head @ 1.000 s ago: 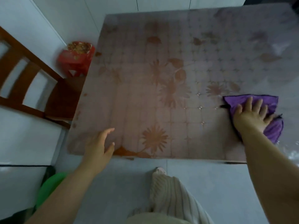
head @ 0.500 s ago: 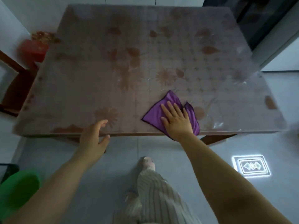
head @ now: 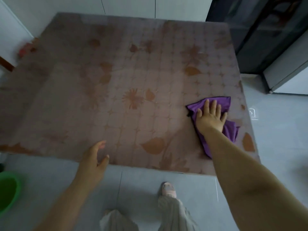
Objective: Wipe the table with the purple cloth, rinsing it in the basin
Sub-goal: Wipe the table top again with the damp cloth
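Note:
The purple cloth (head: 221,104) lies spread on the table (head: 133,80), near its right edge. My right hand (head: 210,116) presses flat on the cloth with straight, spread fingers. The table has a brownish cover with a flower and leaf pattern. My left hand (head: 95,160) hovers at the table's near edge, fingers relaxed and holding nothing. A green basin (head: 7,190) stands on the floor at the lower left, partly cut off by the frame.
A dark cabinet (head: 260,34) stands beyond the table's right corner. A red object (head: 26,47) and a wooden chair part (head: 5,64) are at the far left. My legs and a shoe (head: 168,189) are on the grey floor below the table.
My right hand has slid the cloth from the near middle edge to the right side of the table. The left hand stays by the near edge. The view has shifted.

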`<control>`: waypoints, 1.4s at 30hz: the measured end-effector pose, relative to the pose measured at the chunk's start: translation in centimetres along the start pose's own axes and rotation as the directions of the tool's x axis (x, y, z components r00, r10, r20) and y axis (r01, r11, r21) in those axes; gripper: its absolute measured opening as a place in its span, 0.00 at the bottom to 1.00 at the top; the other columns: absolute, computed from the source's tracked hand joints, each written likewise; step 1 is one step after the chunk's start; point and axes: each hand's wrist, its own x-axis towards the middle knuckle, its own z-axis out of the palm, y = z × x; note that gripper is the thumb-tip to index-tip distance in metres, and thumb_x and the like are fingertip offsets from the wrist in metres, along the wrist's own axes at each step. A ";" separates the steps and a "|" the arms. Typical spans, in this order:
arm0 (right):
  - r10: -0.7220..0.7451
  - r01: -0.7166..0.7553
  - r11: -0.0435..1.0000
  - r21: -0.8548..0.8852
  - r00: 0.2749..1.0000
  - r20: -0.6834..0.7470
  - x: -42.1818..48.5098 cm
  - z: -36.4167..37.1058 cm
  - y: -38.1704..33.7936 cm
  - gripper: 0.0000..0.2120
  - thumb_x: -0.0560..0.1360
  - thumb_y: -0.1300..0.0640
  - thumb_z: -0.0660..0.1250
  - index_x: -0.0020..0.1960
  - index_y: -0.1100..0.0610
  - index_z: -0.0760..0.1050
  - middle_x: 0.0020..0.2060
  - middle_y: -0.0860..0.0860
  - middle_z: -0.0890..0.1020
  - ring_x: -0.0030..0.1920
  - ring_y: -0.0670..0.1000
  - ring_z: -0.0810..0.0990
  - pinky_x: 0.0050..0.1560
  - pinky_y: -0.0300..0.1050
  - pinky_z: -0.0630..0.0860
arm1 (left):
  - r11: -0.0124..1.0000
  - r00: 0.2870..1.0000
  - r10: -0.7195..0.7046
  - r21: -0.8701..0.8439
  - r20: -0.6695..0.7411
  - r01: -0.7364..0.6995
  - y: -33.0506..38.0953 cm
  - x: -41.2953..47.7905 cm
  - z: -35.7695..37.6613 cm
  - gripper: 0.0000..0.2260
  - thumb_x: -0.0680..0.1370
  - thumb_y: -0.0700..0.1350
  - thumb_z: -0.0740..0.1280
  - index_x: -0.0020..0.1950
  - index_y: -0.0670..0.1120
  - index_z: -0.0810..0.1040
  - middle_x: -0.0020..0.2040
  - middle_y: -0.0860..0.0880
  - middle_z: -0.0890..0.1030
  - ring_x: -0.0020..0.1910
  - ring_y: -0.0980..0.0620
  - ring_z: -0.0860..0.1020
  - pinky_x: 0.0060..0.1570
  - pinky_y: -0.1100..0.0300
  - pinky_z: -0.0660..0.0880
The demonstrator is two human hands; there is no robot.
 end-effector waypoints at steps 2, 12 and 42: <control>-0.212 0.212 0.977 -0.021 0.977 0.021 -0.1 0.6 -4.1 0.28 0.80 0.44 0.45 0.76 0.51 0.42 0.76 0.52 0.44 0.76 0.53 0.43 0.72 0.56 0.39 | 1.000 1.000 0.016 0.015 0.008 -0.017 1.9 -0.8 1.4 0.22 0.71 0.46 0.65 0.62 0.38 0.71 0.57 0.41 0.77 0.56 0.44 0.74 0.52 0.55 0.69; -0.828 0.854 0.519 0.013 0.499 0.255 -12.5 3.7 -3.9 0.25 0.80 0.43 0.45 0.75 0.45 0.43 0.76 0.46 0.45 0.75 0.48 0.42 0.71 0.51 0.34 | 0.989 0.992 0.104 0.094 0.071 -0.110 5.3 0.3 4.4 0.19 0.71 0.33 0.68 0.62 0.38 0.71 0.58 0.39 0.76 0.59 0.40 0.72 0.58 0.54 0.64; -0.930 0.988 0.141 0.060 0.111 0.349 3.7 -3.8 18.2 0.25 0.80 0.43 0.46 0.75 0.45 0.45 0.76 0.46 0.46 0.75 0.49 0.42 0.69 0.49 0.30 | 0.984 0.987 -0.069 0.155 -0.147 0.092 28.8 -1.0 26.3 0.26 0.72 0.56 0.54 0.65 0.45 0.70 0.61 0.42 0.75 0.60 0.40 0.72 0.62 0.45 0.67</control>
